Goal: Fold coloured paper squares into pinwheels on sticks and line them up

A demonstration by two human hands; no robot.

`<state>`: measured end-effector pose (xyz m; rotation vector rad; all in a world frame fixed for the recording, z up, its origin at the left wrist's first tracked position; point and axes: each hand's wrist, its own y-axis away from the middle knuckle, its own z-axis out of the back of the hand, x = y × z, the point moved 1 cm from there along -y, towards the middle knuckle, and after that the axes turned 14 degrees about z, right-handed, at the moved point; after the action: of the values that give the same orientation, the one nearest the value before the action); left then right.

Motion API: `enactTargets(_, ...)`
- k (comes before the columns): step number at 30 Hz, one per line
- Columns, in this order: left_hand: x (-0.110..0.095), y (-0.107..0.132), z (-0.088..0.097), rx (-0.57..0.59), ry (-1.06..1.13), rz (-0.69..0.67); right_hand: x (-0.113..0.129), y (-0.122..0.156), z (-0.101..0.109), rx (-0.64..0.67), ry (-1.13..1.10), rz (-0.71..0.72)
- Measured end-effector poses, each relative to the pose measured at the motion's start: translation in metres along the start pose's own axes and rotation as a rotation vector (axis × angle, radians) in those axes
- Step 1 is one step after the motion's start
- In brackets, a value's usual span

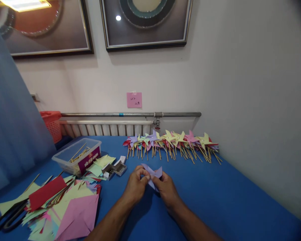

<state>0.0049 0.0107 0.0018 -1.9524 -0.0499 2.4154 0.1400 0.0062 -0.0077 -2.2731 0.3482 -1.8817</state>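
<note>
My left hand (136, 186) and my right hand (167, 189) meet over the blue table (215, 194), both pinching a folded purple paper piece (153, 174) with pointed flaps. The fingers of each hand are closed on the paper's edges, and it is lifted slightly above the table. Behind it, along the wall, lies a row of finished paper pinwheels (173, 142) on wooden sticks, in yellow, pink, purple and red.
A clear plastic box (77, 156) with wooden sticks stands at the left. Small open boxes of pins (114, 169) sit beside it. Cut coloured paper (70, 207) is piled at the front left, with black scissors (7, 217). An orange basket (51, 124) stands near the radiator.
</note>
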Motion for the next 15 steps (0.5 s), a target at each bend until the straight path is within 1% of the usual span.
enactTargets(6,-0.0022,0.0048,-0.0045,-0.062,-0.053,0.098,0.0027,0.0003,0.0004,-0.002,-0.011,-0.01)
enactTargets(15,-0.0074,0.0091,-0.0049,-0.085,-0.063,0.115,-0.004,0.0,0.0013,0.015,-0.039,-0.032)
